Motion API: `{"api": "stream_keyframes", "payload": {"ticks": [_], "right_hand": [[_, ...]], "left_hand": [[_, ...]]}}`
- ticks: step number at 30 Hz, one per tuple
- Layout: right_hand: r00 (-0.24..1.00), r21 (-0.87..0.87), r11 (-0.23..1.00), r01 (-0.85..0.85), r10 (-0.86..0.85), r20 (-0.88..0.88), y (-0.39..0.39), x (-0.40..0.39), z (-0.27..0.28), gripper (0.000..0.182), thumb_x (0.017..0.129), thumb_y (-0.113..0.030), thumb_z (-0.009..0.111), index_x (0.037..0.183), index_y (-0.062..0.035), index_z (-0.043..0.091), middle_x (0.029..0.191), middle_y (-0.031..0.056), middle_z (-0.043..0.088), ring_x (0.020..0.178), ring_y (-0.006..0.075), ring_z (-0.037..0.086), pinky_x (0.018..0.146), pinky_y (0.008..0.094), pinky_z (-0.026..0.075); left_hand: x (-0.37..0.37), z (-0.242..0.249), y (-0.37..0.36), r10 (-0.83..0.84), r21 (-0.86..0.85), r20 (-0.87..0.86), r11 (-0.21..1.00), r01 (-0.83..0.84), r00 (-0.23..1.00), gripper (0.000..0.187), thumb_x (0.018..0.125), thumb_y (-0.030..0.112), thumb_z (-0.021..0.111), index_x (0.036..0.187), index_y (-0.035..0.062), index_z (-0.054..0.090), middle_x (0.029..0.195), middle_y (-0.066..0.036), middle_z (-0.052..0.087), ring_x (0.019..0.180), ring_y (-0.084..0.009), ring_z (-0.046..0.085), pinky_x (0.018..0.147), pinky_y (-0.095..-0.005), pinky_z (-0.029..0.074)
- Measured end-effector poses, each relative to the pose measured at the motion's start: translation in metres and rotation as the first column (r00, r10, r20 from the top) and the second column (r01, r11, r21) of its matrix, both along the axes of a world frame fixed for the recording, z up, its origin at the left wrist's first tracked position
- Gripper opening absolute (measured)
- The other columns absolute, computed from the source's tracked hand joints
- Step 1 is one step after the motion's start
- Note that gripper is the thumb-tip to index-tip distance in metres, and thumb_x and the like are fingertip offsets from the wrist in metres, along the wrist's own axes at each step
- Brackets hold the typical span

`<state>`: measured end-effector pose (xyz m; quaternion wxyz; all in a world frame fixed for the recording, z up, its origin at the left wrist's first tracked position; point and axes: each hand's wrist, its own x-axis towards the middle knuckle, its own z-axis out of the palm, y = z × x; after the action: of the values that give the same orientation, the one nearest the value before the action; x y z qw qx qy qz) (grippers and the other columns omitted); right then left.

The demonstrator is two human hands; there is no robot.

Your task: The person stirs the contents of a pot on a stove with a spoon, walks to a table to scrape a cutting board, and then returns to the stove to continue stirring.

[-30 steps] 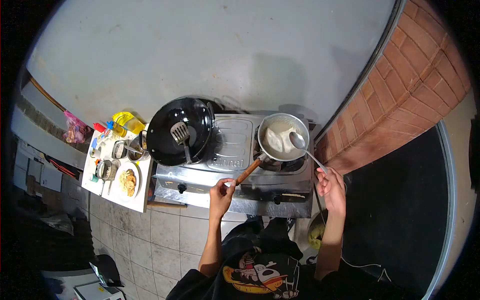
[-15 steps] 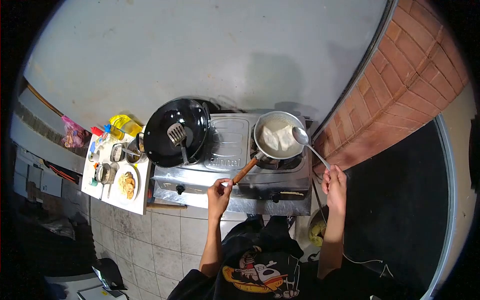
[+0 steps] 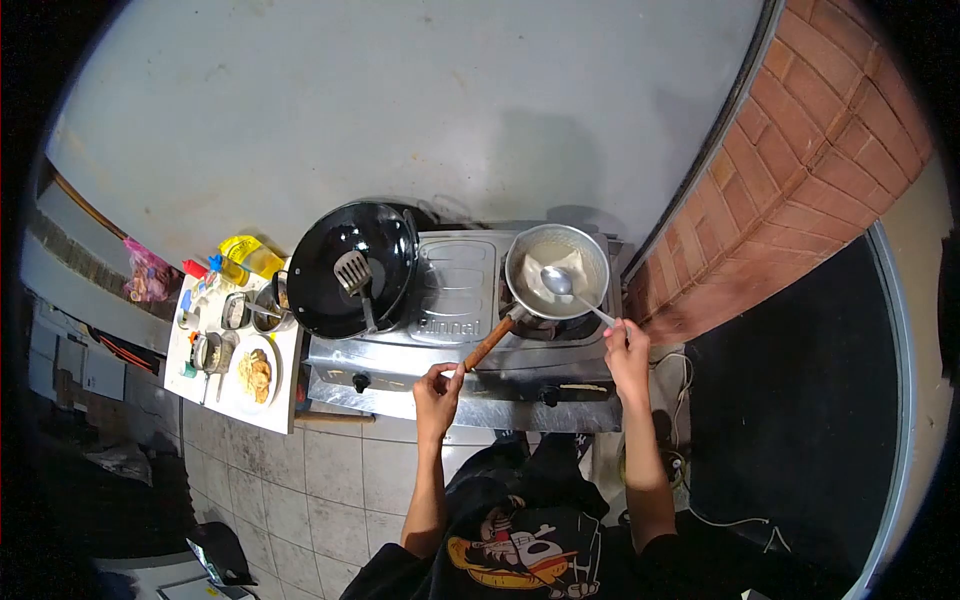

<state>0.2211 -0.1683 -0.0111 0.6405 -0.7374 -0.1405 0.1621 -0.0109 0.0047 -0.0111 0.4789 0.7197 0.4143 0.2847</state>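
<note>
My left hand (image 3: 437, 398) pinches the end of the wooden handle of a saucepan (image 3: 516, 236), which stands on the right burner of the gas stove (image 3: 456, 285). Cloudy liquid and pale white pieces (image 3: 535, 275) lie in the pan. With its fingers closed on the handle, my right hand (image 3: 628, 358) holds a metal spoon (image 3: 557, 281) whose bowl is over the middle of the pan, at or near the liquid. On the left burner sits a black wok (image 3: 330, 285) with a slotted spatula (image 3: 353, 272) resting in it.
To the left, a white table (image 3: 276, 415) bears a plate of food (image 3: 257, 372), several small containers and a yellow oil pouch (image 3: 250, 255). A grey wall (image 3: 380, 110) rises behind the stove. A brick pillar (image 3: 760, 210) stands close on the right.
My right hand has moved left, bringing the spoon's bowl from the pan's right rim to over its middle. My left hand stays on the pan handle.
</note>
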Motion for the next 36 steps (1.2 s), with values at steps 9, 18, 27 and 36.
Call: {"api": "stream_keyframes", "payload": {"ticks": [9, 18, 27, 36], "right_hand": [[0.980, -0.079, 0.997, -0.016, 0.031, 0.197, 0.015, 0.012, -0.019, 0.028, 0.092, -0.016, 0.048, 0.075, 0.0039, 0.056, 0.049, 0.0019, 0.044, 0.044, 0.0113, 0.044, 0.045, 0.0284, 0.034], [0.992, 0.046, 0.999, -0.017, 0.023, -0.124, 0.020, 0.003, 0.017, 0.027, 0.093, -0.015, 0.048, 0.076, 0.0043, 0.055, 0.049, 0.0014, 0.043, 0.039, 0.0088, 0.040, 0.039, 0.0264, 0.031], [0.934, -0.093, 0.991, 0.100, -0.061, 0.352, -0.034, 0.006, 0.133, 0.021, 0.092, -0.015, 0.052, 0.082, 0.0030, 0.056, 0.063, 0.0026, 0.044, 0.060, 0.0058, 0.037, 0.052, 0.0236, 0.032], [0.908, 0.018, 0.987, 0.157, -0.151, 0.391, -0.045, 0.041, 0.128, 0.025, 0.093, -0.017, 0.052, 0.076, 0.0016, 0.058, 0.059, -0.0048, 0.038, 0.054, 0.0032, 0.031, 0.048, 0.0202, 0.025]], "left_hand": [[0.001, 0.007, -0.003, 0.009, -0.038, -0.040, 0.999, -0.011, 0.999, 0.019, 0.083, 0.016, 0.066, 0.086, -0.0028, 0.065, 0.056, 0.006, 0.044, 0.052, -0.0038, 0.036, 0.045, -0.0218, 0.027], [-0.002, 0.009, -0.005, 0.010, -0.047, -0.044, 0.999, -0.012, 0.999, 0.019, 0.084, 0.017, 0.064, 0.088, -0.0022, 0.065, 0.057, 0.004, 0.047, 0.054, -0.0050, 0.039, 0.048, -0.0219, 0.031], [-0.008, 0.001, 0.002, 0.040, 0.063, 0.035, 0.997, -0.043, 0.999, 0.019, 0.083, 0.015, 0.066, 0.086, -0.0039, 0.063, 0.052, 0.005, 0.043, 0.047, -0.0030, 0.035, 0.043, -0.0212, 0.027], [-0.003, 0.004, -0.002, 0.022, -0.014, -0.041, 1.000, -0.023, 0.999, 0.020, 0.082, 0.016, 0.067, 0.085, -0.0039, 0.065, 0.054, 0.004, 0.046, 0.050, -0.0040, 0.037, 0.044, -0.0218, 0.029]]}}
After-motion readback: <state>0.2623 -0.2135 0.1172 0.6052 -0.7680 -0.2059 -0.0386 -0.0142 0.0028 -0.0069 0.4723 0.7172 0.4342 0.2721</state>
